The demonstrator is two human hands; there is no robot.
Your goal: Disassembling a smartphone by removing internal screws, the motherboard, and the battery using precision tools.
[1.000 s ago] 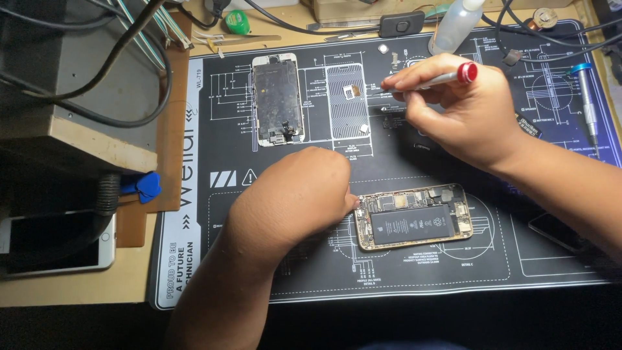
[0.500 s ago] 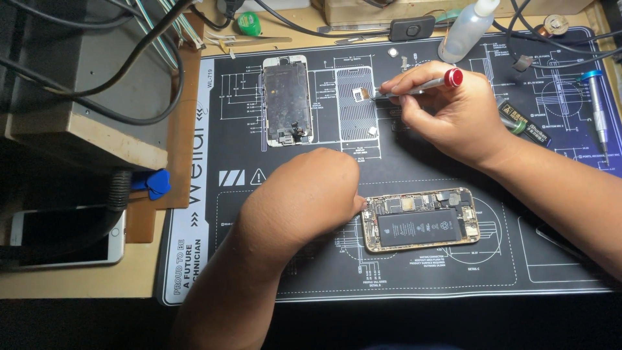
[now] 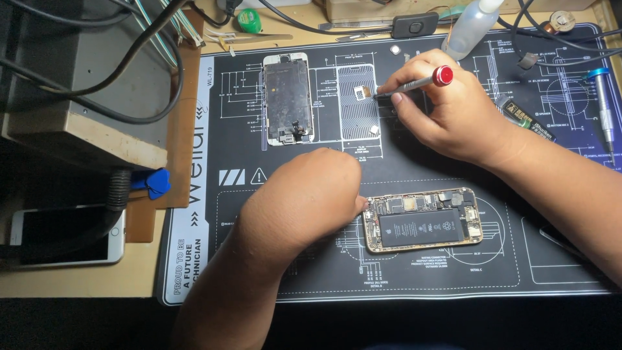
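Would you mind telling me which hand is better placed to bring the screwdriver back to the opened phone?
Probably the right hand: it holds the screwdriver in its grip above the opened phone. The left hand rests fisted against the phone's left end, steadying it.

Black repair mat (image 3: 453, 272) with white line diagrams covers wooden bench. Detached phone screen assembly (image 3: 287, 98) lies face down near mat's upper edge. Clear plastic squeeze bottle (image 3: 468, 29) tilted at top, black switch box (image 3: 414, 24) just beside it. Blue-handled screwdriver (image 3: 601, 100) at far right. Green tape roll (image 3: 248, 21) above mat. Blue plastic picks (image 3: 153, 183) on brown board left of mat. White phone (image 3: 65, 236) face up at left edge, partly under black hose (image 3: 116, 194). Grey box (image 3: 78, 78) with black cables draped over it, upper left.
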